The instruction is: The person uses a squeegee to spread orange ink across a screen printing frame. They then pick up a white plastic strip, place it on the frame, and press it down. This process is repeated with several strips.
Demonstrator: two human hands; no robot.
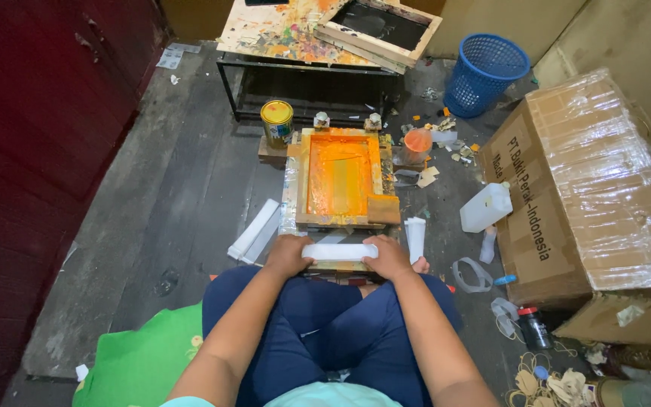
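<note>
Left hand and right hand each clamp an end of a flat white plastic piece, held level just before the near edge of a wooden screen frame smeared with glossy orange ink on the rough floor. A yellow-lidded round tin stands at the frame's far left corner; a film-wrapped brown carton sits right.

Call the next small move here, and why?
Probably slide the white strip forward under the orange-inked wooden frame. Both hands, left and right, pinch its ends flat, level with the frame's near edge, and the frame sits directly ahead.
</note>
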